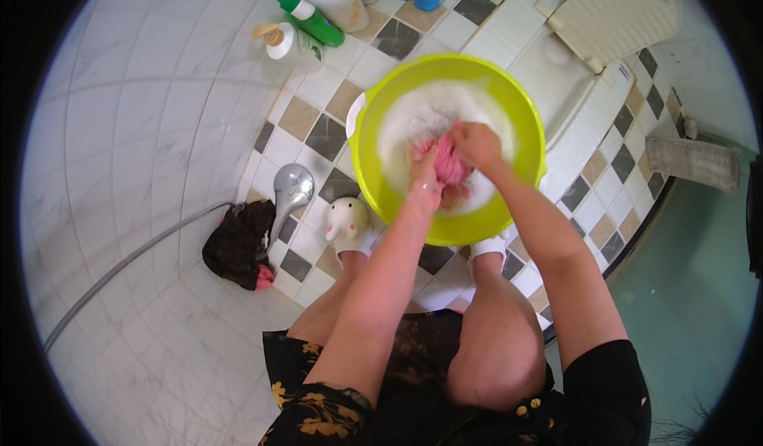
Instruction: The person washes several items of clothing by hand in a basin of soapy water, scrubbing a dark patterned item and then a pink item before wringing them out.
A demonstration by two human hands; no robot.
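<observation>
A wide yellow-green basin point(524, 120) stands on the tiled floor in front of me, holding white suds point(405, 112). Over the suds, both my hands grip a bunched pink cloth point(451, 164); its full shape is hidden, so the kind of garment is unclear. My left hand point(427, 174) is closed on the cloth's left side. From the right, my right hand point(478, 145) is closed on its upper part. Part of the cloth hangs down into the foam.
A shower head point(294, 185) with a grey hose point(131, 263) lies left, beside a dark bundled cloth point(237, 243). Several bottles, one a green bottle point(314, 21), line the wall. A white washboard-like panel point(616, 17) is at upper right. My feet wear white slippers point(347, 217).
</observation>
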